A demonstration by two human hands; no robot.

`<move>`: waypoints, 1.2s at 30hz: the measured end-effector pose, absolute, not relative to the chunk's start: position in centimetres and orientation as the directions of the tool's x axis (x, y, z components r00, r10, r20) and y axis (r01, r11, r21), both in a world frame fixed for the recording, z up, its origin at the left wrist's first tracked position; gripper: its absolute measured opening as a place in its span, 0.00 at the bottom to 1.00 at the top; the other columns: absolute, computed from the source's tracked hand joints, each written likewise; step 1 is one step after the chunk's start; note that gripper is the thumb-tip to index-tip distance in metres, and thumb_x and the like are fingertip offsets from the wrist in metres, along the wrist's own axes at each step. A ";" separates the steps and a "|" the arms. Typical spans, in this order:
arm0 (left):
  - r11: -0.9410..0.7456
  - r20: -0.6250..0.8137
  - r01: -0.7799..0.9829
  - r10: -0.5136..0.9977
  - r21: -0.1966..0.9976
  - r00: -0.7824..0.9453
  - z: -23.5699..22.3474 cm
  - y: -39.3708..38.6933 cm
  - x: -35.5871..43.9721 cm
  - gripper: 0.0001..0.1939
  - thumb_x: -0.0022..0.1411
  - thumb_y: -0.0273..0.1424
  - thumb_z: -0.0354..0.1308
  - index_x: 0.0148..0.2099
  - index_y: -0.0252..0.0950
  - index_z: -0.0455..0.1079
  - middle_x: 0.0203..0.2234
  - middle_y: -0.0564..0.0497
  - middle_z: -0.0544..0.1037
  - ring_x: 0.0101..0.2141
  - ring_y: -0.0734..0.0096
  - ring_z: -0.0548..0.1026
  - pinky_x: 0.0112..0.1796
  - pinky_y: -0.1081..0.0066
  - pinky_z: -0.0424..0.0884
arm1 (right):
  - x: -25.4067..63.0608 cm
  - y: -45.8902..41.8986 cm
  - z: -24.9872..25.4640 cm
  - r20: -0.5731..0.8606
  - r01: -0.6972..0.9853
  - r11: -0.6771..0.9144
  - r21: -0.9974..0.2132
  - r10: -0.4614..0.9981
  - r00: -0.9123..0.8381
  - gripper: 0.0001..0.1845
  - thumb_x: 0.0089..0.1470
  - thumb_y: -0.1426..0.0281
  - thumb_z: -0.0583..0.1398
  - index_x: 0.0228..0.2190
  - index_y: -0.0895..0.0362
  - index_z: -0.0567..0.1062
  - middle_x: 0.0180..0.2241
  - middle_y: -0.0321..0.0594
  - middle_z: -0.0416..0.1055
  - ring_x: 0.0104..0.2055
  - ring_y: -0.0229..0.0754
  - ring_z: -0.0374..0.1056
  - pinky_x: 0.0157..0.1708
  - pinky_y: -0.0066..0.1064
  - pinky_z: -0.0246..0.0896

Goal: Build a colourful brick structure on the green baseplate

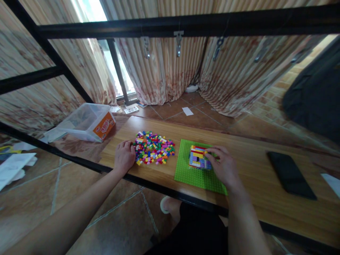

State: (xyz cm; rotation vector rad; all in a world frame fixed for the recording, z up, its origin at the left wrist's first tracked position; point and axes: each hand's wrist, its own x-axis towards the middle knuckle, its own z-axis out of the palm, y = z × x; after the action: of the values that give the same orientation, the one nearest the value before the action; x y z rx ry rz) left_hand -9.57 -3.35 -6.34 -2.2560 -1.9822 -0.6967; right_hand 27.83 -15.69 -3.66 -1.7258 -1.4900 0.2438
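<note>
A green studded baseplate (183, 170) lies on the wooden table, carrying a small block structure (196, 159) of toy bricks in red, yellow, light blue and purple. At the structure's right side, the thumb and forefinger of my right hand (224, 164) pinch together around what looks like a small yellow toy brick (205, 153), touching or just above the top. Farther left is a loose pile of many-coloured toy bricks (155, 148). My left hand (124, 157) rests against the pile's left edge with curled fingers; their tips are hidden, so anything inside cannot be made out.
A black phone (290, 173) lies on the table (249, 156) at the right. Beyond the left end stands a clear plastic box (87, 122) with an orange label. A black metal bar (170, 26) with hanging clips crosses above, before striped curtains (170, 71).
</note>
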 end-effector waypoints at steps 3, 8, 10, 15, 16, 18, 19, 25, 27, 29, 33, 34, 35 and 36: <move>-0.174 0.366 0.955 0.928 0.241 0.076 -6.3 -3.4 -9.6 0.19 0.66 0.32 0.43 0.49 0.32 0.72 0.47 0.36 0.76 0.51 0.49 0.71 0.55 0.53 0.66 | 27.6 -15.5 -3.7 0.367 0.749 0.044 -0.662 0.890 0.271 0.17 0.59 0.58 0.55 0.35 0.55 0.80 0.42 0.47 0.74 0.45 0.49 0.70 0.48 0.44 0.65; -0.175 0.362 0.952 0.929 0.250 0.076 -6.3 -3.4 -9.6 0.19 0.66 0.33 0.44 0.49 0.32 0.72 0.48 0.36 0.76 0.51 0.49 0.71 0.56 0.53 0.65 | 27.7 -15.5 -3.5 0.370 0.779 0.034 -0.626 0.893 0.258 0.17 0.59 0.59 0.54 0.34 0.54 0.79 0.41 0.47 0.74 0.44 0.49 0.70 0.47 0.44 0.65; -0.175 0.363 0.951 0.929 0.255 0.074 -6.4 -3.4 -9.6 0.19 0.66 0.33 0.43 0.49 0.32 0.72 0.48 0.36 0.76 0.51 0.49 0.71 0.56 0.53 0.65 | 27.6 -15.5 -3.5 0.375 0.784 0.032 -0.620 0.890 0.261 0.17 0.59 0.59 0.53 0.34 0.54 0.79 0.40 0.47 0.74 0.43 0.49 0.70 0.47 0.44 0.65; -0.183 0.374 0.951 0.924 0.248 0.080 -6.4 -3.4 -9.6 0.19 0.67 0.33 0.43 0.49 0.32 0.72 0.48 0.36 0.76 0.52 0.49 0.71 0.56 0.53 0.65 | 27.5 -15.3 -3.8 0.375 0.781 0.006 -0.625 0.879 0.293 0.17 0.59 0.59 0.54 0.34 0.54 0.79 0.41 0.48 0.74 0.44 0.50 0.70 0.47 0.44 0.65; -0.182 0.376 0.952 0.923 0.246 0.079 -6.4 -3.4 -9.6 0.19 0.67 0.33 0.43 0.49 0.32 0.72 0.48 0.36 0.76 0.52 0.49 0.71 0.56 0.53 0.65 | 27.5 -15.3 -3.9 0.369 0.774 0.004 -0.633 0.881 0.296 0.17 0.59 0.59 0.55 0.35 0.54 0.79 0.41 0.48 0.74 0.44 0.50 0.70 0.47 0.44 0.66; -0.182 0.377 0.952 0.923 0.246 0.080 -6.4 -3.4 -9.6 0.19 0.67 0.33 0.43 0.49 0.32 0.72 0.48 0.36 0.76 0.52 0.49 0.71 0.56 0.53 0.65 | 27.6 -15.3 -4.0 0.362 0.765 0.005 -0.644 0.882 0.300 0.17 0.59 0.59 0.55 0.35 0.54 0.80 0.41 0.48 0.74 0.44 0.49 0.70 0.46 0.43 0.66; -0.182 0.374 0.952 0.924 0.247 0.080 -6.5 -3.4 -9.6 0.19 0.67 0.33 0.43 0.49 0.33 0.72 0.48 0.37 0.76 0.52 0.50 0.71 0.56 0.53 0.65 | 27.6 -15.3 -4.0 0.364 0.764 0.006 -0.645 0.882 0.300 0.17 0.59 0.58 0.55 0.34 0.54 0.80 0.41 0.48 0.74 0.44 0.49 0.70 0.46 0.43 0.66; -0.171 0.370 0.951 0.927 0.258 0.066 -6.5 -3.3 -9.6 0.18 0.66 0.33 0.44 0.49 0.33 0.73 0.48 0.38 0.76 0.52 0.50 0.71 0.56 0.53 0.65 | 27.6 -15.3 -4.2 0.373 0.765 -0.006 -0.644 0.871 0.321 0.18 0.58 0.57 0.55 0.34 0.53 0.81 0.40 0.48 0.74 0.43 0.49 0.70 0.45 0.43 0.66; -0.173 0.369 0.951 0.927 0.257 0.069 -6.5 -3.3 -9.6 0.18 0.66 0.33 0.44 0.49 0.33 0.73 0.48 0.38 0.76 0.52 0.50 0.71 0.56 0.53 0.65 | 27.6 -15.2 -4.2 0.363 0.752 -0.019 -0.659 0.868 0.340 0.18 0.58 0.56 0.56 0.34 0.54 0.81 0.41 0.48 0.75 0.43 0.49 0.70 0.43 0.42 0.67; -0.171 0.364 0.951 0.929 0.257 0.068 -6.4 -3.3 -9.6 0.18 0.66 0.33 0.44 0.49 0.33 0.73 0.48 0.37 0.76 0.52 0.50 0.71 0.56 0.53 0.65 | 27.6 -15.3 -4.2 0.340 0.736 -0.034 -0.676 0.872 0.352 0.20 0.57 0.55 0.56 0.35 0.55 0.81 0.42 0.49 0.75 0.42 0.49 0.71 0.40 0.41 0.68; -0.173 0.360 0.951 0.930 0.255 0.073 -6.3 -3.4 -9.6 0.19 0.66 0.32 0.44 0.49 0.32 0.72 0.48 0.36 0.76 0.52 0.49 0.71 0.56 0.53 0.65 | 27.7 -15.5 -4.0 0.281 0.687 -0.064 -0.724 0.882 0.378 0.22 0.55 0.54 0.58 0.39 0.58 0.81 0.43 0.51 0.76 0.39 0.48 0.72 0.38 0.40 0.69; -0.175 0.359 0.951 0.931 0.257 0.074 -6.3 -3.5 -9.6 0.19 0.66 0.32 0.44 0.49 0.32 0.72 0.48 0.36 0.76 0.52 0.49 0.70 0.56 0.52 0.65 | 27.8 -15.5 -4.0 0.278 0.673 -0.071 -0.736 0.876 0.396 0.22 0.55 0.55 0.58 0.39 0.58 0.81 0.43 0.51 0.76 0.39 0.48 0.73 0.39 0.41 0.69; -0.175 0.358 0.950 0.931 0.260 0.074 -6.3 -3.5 -9.6 0.19 0.66 0.32 0.44 0.49 0.32 0.72 0.48 0.36 0.76 0.52 0.49 0.70 0.56 0.52 0.65 | 27.8 -15.5 -4.0 0.276 0.657 -0.082 -0.749 0.864 0.422 0.22 0.55 0.55 0.58 0.40 0.58 0.81 0.42 0.51 0.77 0.39 0.48 0.73 0.40 0.41 0.69; -0.175 0.357 0.949 0.931 0.263 0.073 -6.3 -3.5 -9.5 0.19 0.66 0.32 0.44 0.49 0.32 0.72 0.48 0.36 0.76 0.52 0.49 0.70 0.56 0.52 0.65 | 27.9 -15.5 -4.1 0.270 0.639 -0.099 -0.763 0.849 0.454 0.22 0.55 0.55 0.57 0.40 0.59 0.81 0.41 0.51 0.78 0.39 0.48 0.73 0.42 0.42 0.69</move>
State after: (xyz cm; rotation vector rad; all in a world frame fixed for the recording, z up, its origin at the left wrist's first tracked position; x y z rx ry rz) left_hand -9.54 -3.46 -6.32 -2.2727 -1.9924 -0.7038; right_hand 27.87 -15.49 -4.06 -1.8190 -1.2648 0.2987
